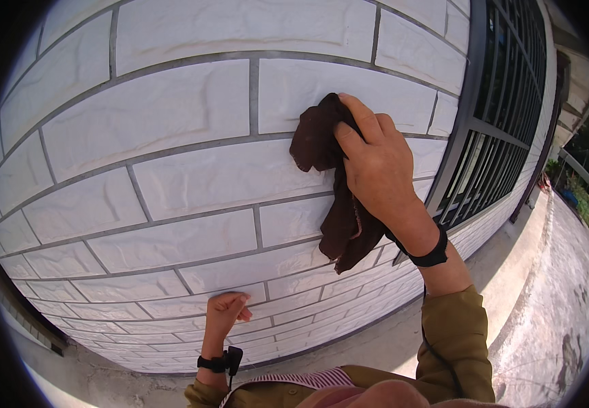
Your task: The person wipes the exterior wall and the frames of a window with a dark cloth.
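Note:
My right hand point(378, 160) grips a dark brown cloth point(317, 135) and holds it against the white brick-pattern tiles of a wall point(192, 176). The cloth's lower part hangs below the fingers, with a pinkish edge showing. Lower down and to the left, my left hand point(228, 311) is held close to the wall with its fingers curled and nothing seen in it. Whether it touches the tiles I cannot tell. Both wrists wear black straps, and a small dark device sits at the left one.
A window with dark metal bars point(488, 168) is set in the wall on the right. Concrete ground point(539, 285) runs along the wall's foot. Green plants point(582, 204) stand at the far right. A dark edge bounds the wall at the lower left.

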Available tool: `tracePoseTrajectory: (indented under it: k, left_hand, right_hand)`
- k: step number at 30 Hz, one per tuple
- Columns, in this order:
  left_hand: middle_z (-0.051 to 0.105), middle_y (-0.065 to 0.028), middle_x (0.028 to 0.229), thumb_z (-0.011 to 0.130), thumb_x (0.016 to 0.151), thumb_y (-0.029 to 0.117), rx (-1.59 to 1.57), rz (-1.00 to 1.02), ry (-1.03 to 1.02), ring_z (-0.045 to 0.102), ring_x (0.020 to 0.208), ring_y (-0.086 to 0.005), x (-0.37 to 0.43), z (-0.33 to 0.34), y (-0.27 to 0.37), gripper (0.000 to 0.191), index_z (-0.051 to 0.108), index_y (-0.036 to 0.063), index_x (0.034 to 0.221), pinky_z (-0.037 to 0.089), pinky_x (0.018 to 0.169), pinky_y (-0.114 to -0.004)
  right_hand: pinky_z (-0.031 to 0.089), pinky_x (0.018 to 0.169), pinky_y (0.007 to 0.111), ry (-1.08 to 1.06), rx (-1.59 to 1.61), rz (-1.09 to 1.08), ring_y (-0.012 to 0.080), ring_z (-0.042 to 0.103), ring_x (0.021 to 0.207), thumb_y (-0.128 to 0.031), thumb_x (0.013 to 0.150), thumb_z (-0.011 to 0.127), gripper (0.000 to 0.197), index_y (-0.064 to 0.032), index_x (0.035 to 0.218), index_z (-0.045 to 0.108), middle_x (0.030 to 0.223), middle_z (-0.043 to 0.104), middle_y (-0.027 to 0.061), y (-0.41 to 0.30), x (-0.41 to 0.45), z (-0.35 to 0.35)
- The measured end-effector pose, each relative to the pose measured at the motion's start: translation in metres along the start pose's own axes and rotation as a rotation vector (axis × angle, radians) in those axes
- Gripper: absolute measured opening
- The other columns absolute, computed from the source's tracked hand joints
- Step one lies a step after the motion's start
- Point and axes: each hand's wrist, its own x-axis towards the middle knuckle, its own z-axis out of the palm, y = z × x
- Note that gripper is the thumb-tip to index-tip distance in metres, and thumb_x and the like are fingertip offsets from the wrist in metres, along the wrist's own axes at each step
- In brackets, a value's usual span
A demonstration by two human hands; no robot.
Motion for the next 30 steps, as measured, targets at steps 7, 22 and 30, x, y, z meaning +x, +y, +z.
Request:
tracePoseTrajectory:
  k: [7,22,30]
  left_hand:
    - [0.065,-0.0082,0.062,0.062,0.088,0.011,-0.007,-0.013,0.029,0.063,0.052,-0.0128,-0.001,-0.001,0.004,0.016,0.07,-0.0021,0.09,0.05,0.047,-0.022]
    - [0.065,-0.0088,0.062,0.062,0.089,0.013,0.018,0.005,0.047,0.063,0.053,-0.0124,-0.003,0.001,0.006,0.017,0.07,-0.0019,0.088,0.049,0.047,-0.021]
    - [0.065,-0.0085,0.063,0.063,0.088,0.013,-0.018,0.003,0.055,0.063,0.054,-0.0127,-0.001,0.0,-0.002,0.016,0.07,-0.0019,0.09,0.05,0.048,-0.022]
  right_hand:
    - [0.048,0.065,0.036,0.154,-0.2,0.104,0.0296,0.057,0.081,0.001,0.07,0.061,0.036,0.001,0.105,0.063,0.134,0.048,0.0199,0.038,0.039,0.018]
    - [0.043,0.055,0.034,0.427,0.031,-0.313,0.0225,0.055,0.082,-0.018,0.072,0.065,0.01,-0.0108,0.078,0.068,0.104,0.06,0.0029,-0.051,0.17,0.033]
    - [0.049,0.08,0.046,0.436,-0.182,0.049,0.0381,0.058,0.093,-0.019,0.084,0.057,0.023,-0.0003,0.098,0.06,0.117,0.057,0.0212,0.069,0.181,-0.001]
